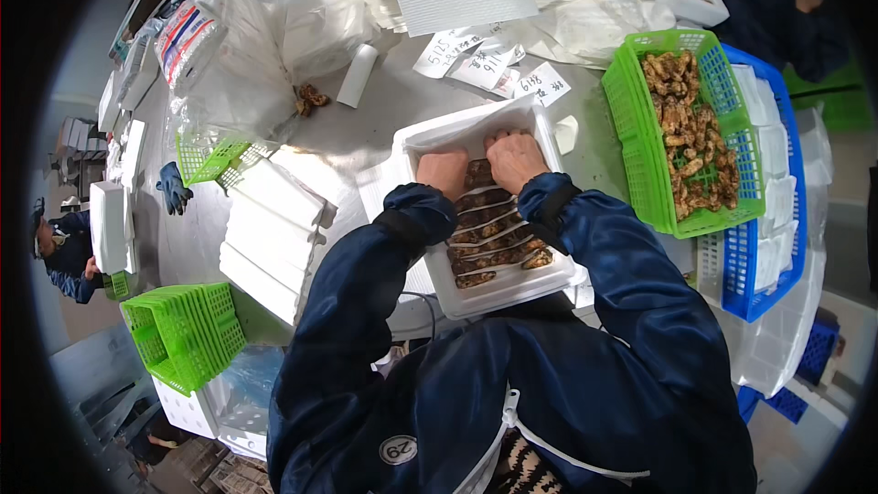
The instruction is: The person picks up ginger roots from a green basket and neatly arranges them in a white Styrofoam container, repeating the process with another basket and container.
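In front of me a white foam box [449,288] sits slightly turned at the table's near edge. Rows of brown, mottled, elongated pieces [490,230] lie across it, with thin white strips between the rows. What kind of produce they are I cannot tell. My left hand [442,170] is curled inside the box at its far left, beside the farthest row. My right hand [514,159] bends down over that row's right end, close to the far wall. The fingertips of both hands are hidden, so whether they grip a piece or a strip does not show.
At right, a green plastic basket [627,151] holds more brown pieces, beside a blue crate [737,274] of white packets. White foam slabs [264,240] and nested green baskets [206,329] stand left. Handwritten paper slips [480,65] lie beyond the box. A co-worker [68,247] is far left.
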A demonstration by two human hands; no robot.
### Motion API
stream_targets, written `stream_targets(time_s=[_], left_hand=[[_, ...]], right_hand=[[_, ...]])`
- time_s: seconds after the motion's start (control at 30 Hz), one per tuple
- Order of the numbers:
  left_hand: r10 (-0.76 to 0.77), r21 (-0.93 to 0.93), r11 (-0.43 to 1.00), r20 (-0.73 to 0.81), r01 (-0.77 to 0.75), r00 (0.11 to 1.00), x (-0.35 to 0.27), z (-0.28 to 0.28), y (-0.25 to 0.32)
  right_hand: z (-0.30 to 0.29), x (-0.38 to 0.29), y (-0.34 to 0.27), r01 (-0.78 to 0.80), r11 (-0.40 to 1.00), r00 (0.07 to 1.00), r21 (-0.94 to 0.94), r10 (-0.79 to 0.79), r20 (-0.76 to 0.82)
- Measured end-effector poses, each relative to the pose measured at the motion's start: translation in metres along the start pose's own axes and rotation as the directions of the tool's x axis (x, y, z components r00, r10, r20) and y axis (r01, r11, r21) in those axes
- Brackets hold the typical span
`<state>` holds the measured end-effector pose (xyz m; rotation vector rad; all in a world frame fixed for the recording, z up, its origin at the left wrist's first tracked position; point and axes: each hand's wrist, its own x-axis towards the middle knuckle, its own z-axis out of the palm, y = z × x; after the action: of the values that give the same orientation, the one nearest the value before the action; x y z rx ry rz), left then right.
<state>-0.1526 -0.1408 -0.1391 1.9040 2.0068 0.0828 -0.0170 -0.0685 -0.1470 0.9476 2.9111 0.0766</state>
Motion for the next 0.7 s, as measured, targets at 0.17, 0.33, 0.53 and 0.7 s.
stream_targets(time_s=[0.17, 0.33, 0.53, 0.7], left_hand=[[-0.034, -0.018, 0.999, -0.038, 0.033, 0.999, 0.000, -0.001, -0.004], [-0.038, -0.068, 0.997, -0.055, 0.034, 0.998, 0.011, -0.027, -0.003], [-0.057, -0.144, 0.988, -0.007, 0.055, 0.998, 0.010, -0.018, 0.000], [-0.007, 0.062, 0.998, -0.106, 0.014, 0.994, 0.000, -0.024, -0.004]], right_hand=[[0.002, -0.001, 0.007, -0.036, 0.975, 0.999, 0.221, 0.040, -0.013], [-0.012, -0.005, 0.014, -0.026, 0.955, 0.998, 0.294, 0.006, 0.069], [-0.002, -0.009, 0.010, -0.020, 0.973, 0.992, 0.230, -0.009, 0.123], [0.000, -0.014, 0.010, 0.020, 0.980, 0.996, 0.198, -0.038, 0.086]])
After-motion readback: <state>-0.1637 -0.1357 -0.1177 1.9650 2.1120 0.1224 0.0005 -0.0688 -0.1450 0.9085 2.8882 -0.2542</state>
